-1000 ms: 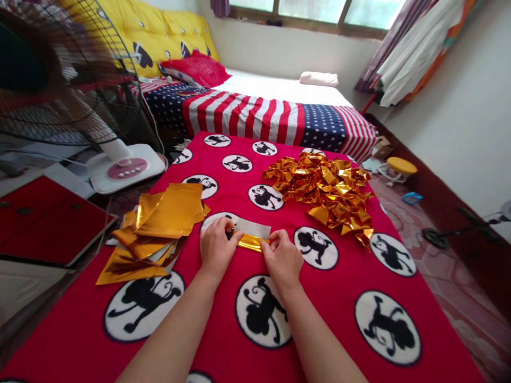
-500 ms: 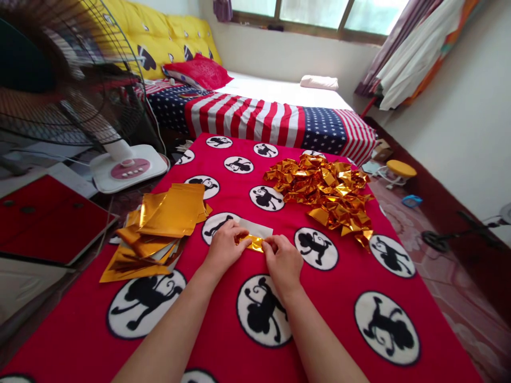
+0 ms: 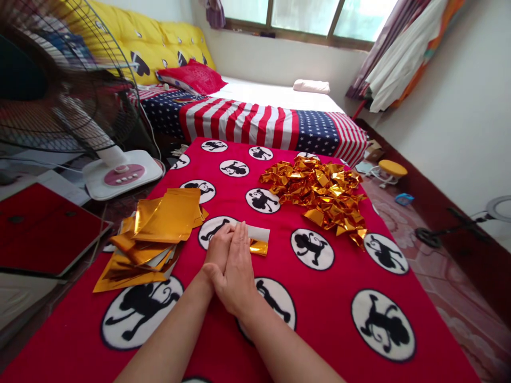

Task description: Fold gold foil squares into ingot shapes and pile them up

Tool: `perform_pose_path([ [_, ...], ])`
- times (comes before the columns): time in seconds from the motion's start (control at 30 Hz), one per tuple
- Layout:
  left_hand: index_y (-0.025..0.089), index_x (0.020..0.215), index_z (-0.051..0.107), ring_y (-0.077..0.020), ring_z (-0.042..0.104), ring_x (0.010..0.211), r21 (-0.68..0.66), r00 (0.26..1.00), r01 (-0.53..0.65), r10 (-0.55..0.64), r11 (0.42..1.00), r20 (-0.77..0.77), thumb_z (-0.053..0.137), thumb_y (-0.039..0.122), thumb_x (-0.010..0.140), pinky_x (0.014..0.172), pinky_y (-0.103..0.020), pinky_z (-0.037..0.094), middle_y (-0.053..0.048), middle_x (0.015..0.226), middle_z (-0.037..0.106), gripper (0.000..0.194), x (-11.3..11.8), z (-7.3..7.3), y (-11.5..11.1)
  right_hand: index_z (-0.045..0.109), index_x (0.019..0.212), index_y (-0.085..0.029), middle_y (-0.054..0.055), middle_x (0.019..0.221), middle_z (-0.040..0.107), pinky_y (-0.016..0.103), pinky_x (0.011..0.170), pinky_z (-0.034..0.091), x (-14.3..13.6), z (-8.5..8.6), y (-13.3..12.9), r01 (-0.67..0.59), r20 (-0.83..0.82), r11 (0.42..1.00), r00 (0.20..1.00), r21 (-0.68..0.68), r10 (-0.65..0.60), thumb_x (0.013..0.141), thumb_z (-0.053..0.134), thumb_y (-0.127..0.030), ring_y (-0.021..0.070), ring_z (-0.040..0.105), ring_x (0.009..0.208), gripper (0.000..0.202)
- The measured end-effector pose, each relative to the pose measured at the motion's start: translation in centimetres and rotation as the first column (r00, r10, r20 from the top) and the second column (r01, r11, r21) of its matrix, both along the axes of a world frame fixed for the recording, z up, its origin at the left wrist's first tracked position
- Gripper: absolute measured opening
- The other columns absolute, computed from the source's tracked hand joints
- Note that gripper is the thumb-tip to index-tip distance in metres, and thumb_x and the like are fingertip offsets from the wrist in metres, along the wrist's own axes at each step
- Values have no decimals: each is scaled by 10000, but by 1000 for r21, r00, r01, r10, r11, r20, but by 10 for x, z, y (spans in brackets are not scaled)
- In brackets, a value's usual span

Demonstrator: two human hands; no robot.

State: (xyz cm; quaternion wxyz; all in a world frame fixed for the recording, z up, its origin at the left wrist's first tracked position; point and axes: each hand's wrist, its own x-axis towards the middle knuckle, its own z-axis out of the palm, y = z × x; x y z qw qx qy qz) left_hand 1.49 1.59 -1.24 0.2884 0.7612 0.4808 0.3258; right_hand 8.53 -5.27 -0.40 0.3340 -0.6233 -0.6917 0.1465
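A small sheet of gold foil paper [image 3: 259, 240], grey on its back and folded up along the near edge, lies on the red cloth with monkey prints [image 3: 319, 319]. My right hand [image 3: 238, 268] rests flat over the sheet's left part, its fingers stretched out. Against it on the left is my left hand [image 3: 219, 250], fingers bent down at the sheet's left end; their tips and anything under them are hidden. A stack of flat gold sheets [image 3: 171, 215] lies to the left. Crumpled-looking folded gold pieces [image 3: 319, 186] form a heap at the back right.
An electric fan [image 3: 123, 170] stands left of the table, beside a red board [image 3: 48, 229]. Behind the table is a bed with a striped and starred cover [image 3: 255, 122]. On the floor at the right are a yellow stool [image 3: 393, 167] and a black stand [image 3: 429, 236].
My right hand has moved left from the sheet's right end to lie beside my left hand, its fingers now straightened. The sheet's right end is uncovered. The view has shifted slightly.
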Motion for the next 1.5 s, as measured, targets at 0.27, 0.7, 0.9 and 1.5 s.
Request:
perform_pose_path([
  [0.27, 186, 739, 699, -143, 538, 714, 45, 996, -6, 10, 999, -92, 576, 204, 802, 660, -269, 431, -19, 781, 566, 139, 2, 0, 0, 115, 1476, 78, 263, 1553, 117, 516, 1157, 206, 17, -5, 0, 12, 12, 996, 1000, -91, -10, 854, 413, -682, 309, 46, 1462, 1025],
  [0.7, 194, 862, 736, -151, 585, 771, 67, 996, -33, 39, 997, -83, 634, 181, 794, 721, -278, 483, -30, 832, 608, 123, 2, -3, 4, 240, 1494, -62, 162, 1572, 135, 491, 1176, 140, 78, -6, -22, -1, 387, 984, 919, -176, 70, 833, 508, -620, 260, 89, 1467, 906],
  [0.9, 195, 893, 733, -267, 560, 1025, 209, 956, -73, 128, 975, -263, 552, 199, 855, 930, -436, 449, -97, 1000, 633, 185, 21, 19, -15, 246, 1497, -86, 141, 1583, 117, 484, 1177, 91, 79, -10, -25, 7, 421, 987, 905, -161, 63, 823, 545, -521, 262, 78, 1470, 856],
  [1.5, 217, 1511, 205, -261, 74, 1476, 83, 845, 387, -317, 918, -430, 331, 596, 920, 1180, -497, 131, -109, 1591, 172, 713, 37, 3, -9, 191, 1519, -146, 115, 1573, 199, 515, 1163, 112, 75, -3, -24, 31, 440, 989, 897, -145, 36, 858, 496, -442, 295, 144, 1457, 786],
])
